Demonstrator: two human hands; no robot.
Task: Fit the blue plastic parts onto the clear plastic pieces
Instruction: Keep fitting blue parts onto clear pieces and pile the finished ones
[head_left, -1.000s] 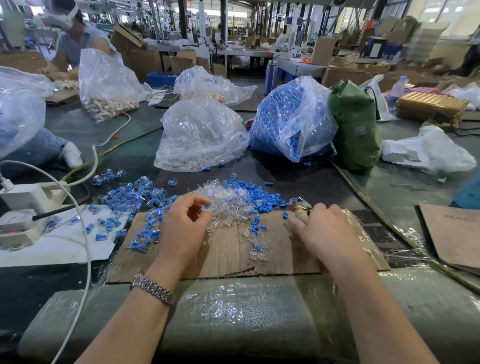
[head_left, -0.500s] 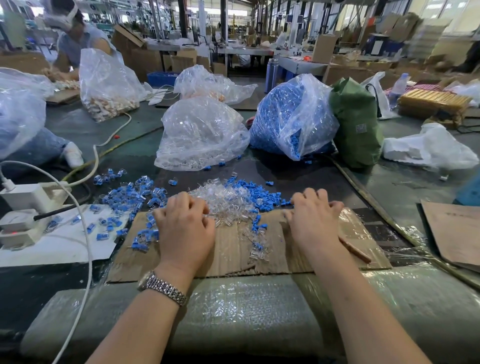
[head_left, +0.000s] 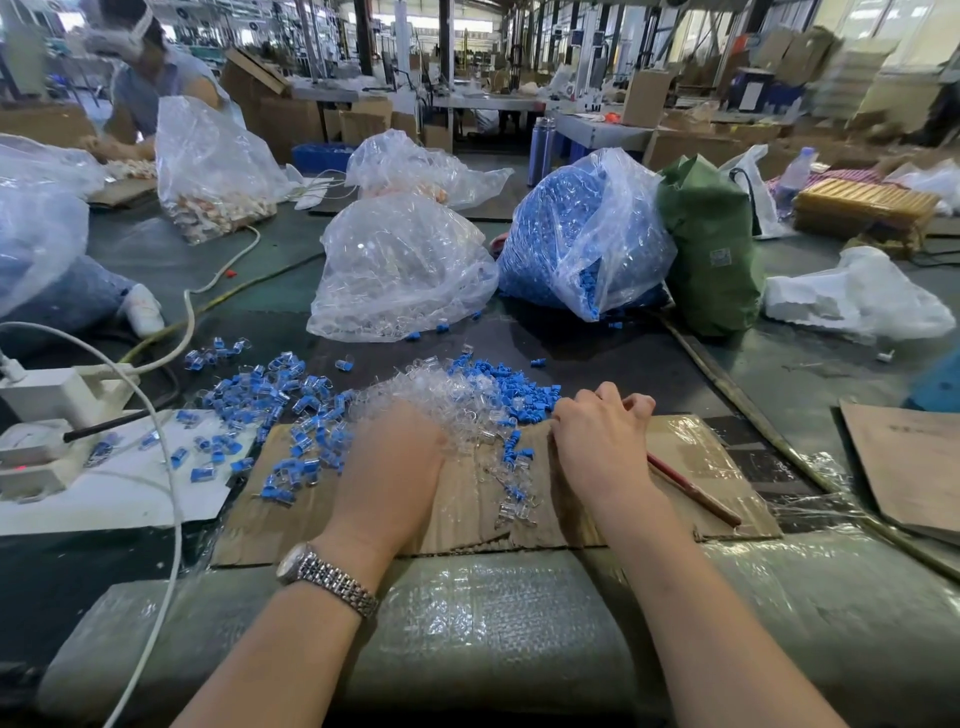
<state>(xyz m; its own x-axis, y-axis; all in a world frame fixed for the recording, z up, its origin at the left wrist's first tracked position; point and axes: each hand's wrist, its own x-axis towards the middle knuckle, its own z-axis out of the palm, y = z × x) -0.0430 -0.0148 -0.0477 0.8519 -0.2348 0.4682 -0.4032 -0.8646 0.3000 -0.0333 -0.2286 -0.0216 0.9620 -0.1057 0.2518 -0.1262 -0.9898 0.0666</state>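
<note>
- Cardboard sheet (head_left: 519, 514) on the bench is my landmark; everything I place is read from it.
- Behind the cardboard, well back, stand two supply sacks: a clear bag (head_left: 400, 270) of transparent pieces and a bag of blue parts (head_left: 582, 234) beside it.
- At the cardboard's left edge and beyond lies a spread of assembled pieces (head_left: 270, 400), blue fitted in clear, so I judge the job well under way.
- Along its far edge sits the clear pile (head_left: 447, 395), with loose blue parts (head_left: 519, 400) just to the right of it.
- My left hand (head_left: 395, 457) lies knuckles-up over the near side of the clear pile; its fingers are hidden, so I cannot tell whether it holds anything.
- My right hand (head_left: 597, 436) rests on the far right of the cardboard, fingers curled toward the blue parts; a pinch may be there, but I cannot tell.
- These parts look light, stiff and slick, likely to skitter or tangle; I would take each one by its flat sides with fingertips.
</note>
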